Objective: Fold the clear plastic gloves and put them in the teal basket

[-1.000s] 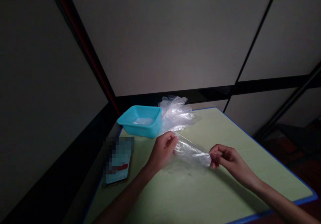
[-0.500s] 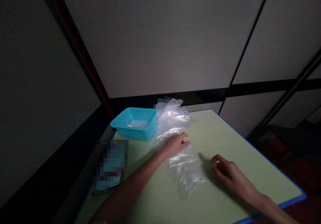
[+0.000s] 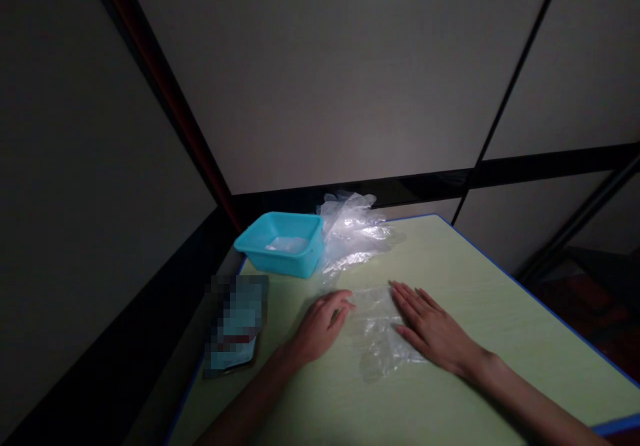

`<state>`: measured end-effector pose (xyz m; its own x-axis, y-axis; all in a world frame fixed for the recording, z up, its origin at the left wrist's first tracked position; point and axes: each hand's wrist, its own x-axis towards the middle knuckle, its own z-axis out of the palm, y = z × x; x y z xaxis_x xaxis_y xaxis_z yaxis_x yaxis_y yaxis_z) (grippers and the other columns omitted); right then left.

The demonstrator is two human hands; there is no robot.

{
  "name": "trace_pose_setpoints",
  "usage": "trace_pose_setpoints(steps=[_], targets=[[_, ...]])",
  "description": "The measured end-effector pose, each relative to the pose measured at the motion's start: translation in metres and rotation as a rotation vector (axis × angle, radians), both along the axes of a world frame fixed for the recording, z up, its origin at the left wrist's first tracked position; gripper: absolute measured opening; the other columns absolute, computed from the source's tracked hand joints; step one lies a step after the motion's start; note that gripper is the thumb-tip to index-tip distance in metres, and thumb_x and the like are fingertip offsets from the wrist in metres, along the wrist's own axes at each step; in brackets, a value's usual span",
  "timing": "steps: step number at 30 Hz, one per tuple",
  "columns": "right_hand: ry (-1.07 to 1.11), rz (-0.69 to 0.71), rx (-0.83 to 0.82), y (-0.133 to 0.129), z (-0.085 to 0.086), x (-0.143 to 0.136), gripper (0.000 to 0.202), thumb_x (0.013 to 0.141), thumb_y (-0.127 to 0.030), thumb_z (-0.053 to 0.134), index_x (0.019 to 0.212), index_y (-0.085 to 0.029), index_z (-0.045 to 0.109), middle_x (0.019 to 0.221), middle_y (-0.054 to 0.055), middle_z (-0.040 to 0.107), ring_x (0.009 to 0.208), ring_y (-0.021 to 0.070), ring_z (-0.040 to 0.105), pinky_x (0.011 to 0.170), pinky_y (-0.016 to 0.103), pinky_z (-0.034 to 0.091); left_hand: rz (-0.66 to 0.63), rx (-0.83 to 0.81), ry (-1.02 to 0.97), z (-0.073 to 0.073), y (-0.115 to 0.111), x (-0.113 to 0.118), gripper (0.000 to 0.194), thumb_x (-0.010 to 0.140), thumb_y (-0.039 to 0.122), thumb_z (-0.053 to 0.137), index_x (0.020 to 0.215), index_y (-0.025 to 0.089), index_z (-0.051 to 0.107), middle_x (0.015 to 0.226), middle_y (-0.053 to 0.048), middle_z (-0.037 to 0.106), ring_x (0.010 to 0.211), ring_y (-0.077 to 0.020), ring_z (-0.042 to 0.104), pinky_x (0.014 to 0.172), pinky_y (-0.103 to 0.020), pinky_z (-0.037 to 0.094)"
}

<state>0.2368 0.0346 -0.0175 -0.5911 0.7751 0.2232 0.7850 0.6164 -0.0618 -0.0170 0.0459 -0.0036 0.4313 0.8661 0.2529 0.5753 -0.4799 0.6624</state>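
A clear plastic glove lies on the pale green table between my hands. My left hand is at its upper left edge, thumb and fingertips pinched together there. Across the glove's right side, my right hand lies flat, palm down, with the fingers stretched out. Behind them a heap of clear plastic gloves spreads over the back of the table. To its left stands a turquoise basin with some clear plastic inside.
A pixelated flat object, perhaps a phone, rests at the table's left edge. Pale panels with dark strips rise behind the table. Blue edging runs round the tabletop.
My left hand has drawn back toward me to the glove's upper left edge. My right hand has moved forward and left and flattened onto the glove. The view has shifted slightly.
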Motion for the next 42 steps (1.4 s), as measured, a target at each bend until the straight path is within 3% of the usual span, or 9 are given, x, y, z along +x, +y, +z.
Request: trace_pose_setpoints(steps=[7, 18, 21, 24, 27, 31, 35, 42], targets=[[-0.006, 0.003, 0.056, 0.002, -0.010, 0.007, 0.062, 0.089, -0.046, 0.032, 0.138, -0.014, 0.015, 0.140, 0.013, 0.026, 0.128, 0.0233, 0.022, 0.102, 0.045, 0.024, -0.019, 0.038, 0.023, -0.003, -0.001, 0.002, 0.026, 0.084, 0.017, 0.041, 0.105, 0.019, 0.055, 0.100, -0.002, 0.066, 0.100, -0.0150, 0.055, 0.091, -0.030, 0.040], [-0.013, 0.030, 0.012, 0.003, -0.002, 0.009, 0.065, 0.089, -0.047, 0.031, 0.139, -0.016, 0.006, 0.142, 0.012, 0.020, 0.129, 0.0233, 0.020, 0.102, 0.046, 0.024, 0.024, 0.101, 0.065, 0.002, -0.008, -0.004, 0.027, 0.079, 0.014, 0.044, 0.102, 0.020, 0.058, 0.105, -0.004, 0.063, 0.099, -0.0158, 0.055, 0.089, -0.031, 0.042], [-0.002, 0.033, 0.017, 0.004, 0.001, 0.008, 0.066, 0.088, -0.047, 0.032, 0.139, -0.015, 0.005, 0.142, 0.013, 0.018, 0.129, 0.0235, 0.018, 0.102, 0.045, 0.024, 0.022, 0.123, 0.139, 0.008, -0.010, 0.006, 0.046, 0.075, 0.017, 0.049, 0.121, 0.018, 0.045, 0.124, -0.008, 0.050, 0.114, -0.0186, 0.045, 0.097, -0.035, 0.037], [-0.017, 0.063, 0.019, 0.007, 0.001, 0.004, 0.068, 0.088, -0.050, 0.031, 0.139, -0.012, 0.007, 0.142, 0.014, 0.017, 0.130, 0.0236, 0.016, 0.103, 0.043, 0.024, -0.071, 0.142, 0.318, 0.014, -0.009, 0.025, 0.065, 0.075, 0.033, 0.054, 0.132, 0.013, 0.029, 0.140, -0.012, 0.027, 0.128, -0.0221, 0.025, 0.103, -0.038, 0.027], [-0.029, 0.098, 0.025, 0.009, 0.000, 0.000, 0.071, 0.087, -0.053, 0.030, 0.139, -0.008, 0.010, 0.142, 0.016, 0.017, 0.130, 0.0241, 0.013, 0.104, 0.042, 0.023, -0.167, 0.170, 0.467, 0.013, -0.007, 0.041, 0.077, 0.077, 0.052, 0.046, 0.135, 0.007, 0.020, 0.142, -0.016, 0.015, 0.132, -0.0233, 0.010, 0.106, -0.039, 0.019], [-0.059, 0.136, 0.001, 0.011, -0.001, -0.001, 0.077, 0.084, -0.057, 0.030, 0.138, -0.005, 0.014, 0.141, 0.019, 0.017, 0.131, 0.0245, 0.011, 0.105, 0.041, 0.021, -0.206, 0.166, 0.547, 0.001, -0.004, 0.050, 0.091, 0.074, 0.066, 0.037, 0.135, 0.002, 0.016, 0.142, -0.019, 0.009, 0.132, -0.0260, 0.003, 0.106, -0.039, 0.014], [-0.083, 0.131, -0.026, 0.010, -0.001, -0.001, 0.077, 0.084, -0.059, 0.028, 0.137, -0.004, 0.015, 0.141, 0.019, 0.017, 0.131, 0.0248, 0.010, 0.104, 0.043, 0.021, -0.196, 0.168, 0.565, -0.008, -0.005, 0.045, 0.095, 0.072, 0.071, 0.033, 0.135, 0.001, 0.015, 0.143, -0.019, 0.007, 0.131, -0.0272, 0.002, 0.107, -0.039, 0.012], [-0.111, 0.124, -0.062, 0.010, 0.001, -0.002, 0.079, 0.083, -0.060, 0.026, 0.137, -0.003, 0.015, 0.141, 0.020, 0.015, 0.131, 0.0254, 0.009, 0.104, 0.044, 0.019, -0.179, 0.137, 0.625, -0.004, -0.008, 0.025, 0.093, 0.072, 0.068, 0.037, 0.136, 0.003, 0.015, 0.143, -0.017, 0.005, 0.132, -0.0266, 0.000, 0.106, -0.039, 0.011]])
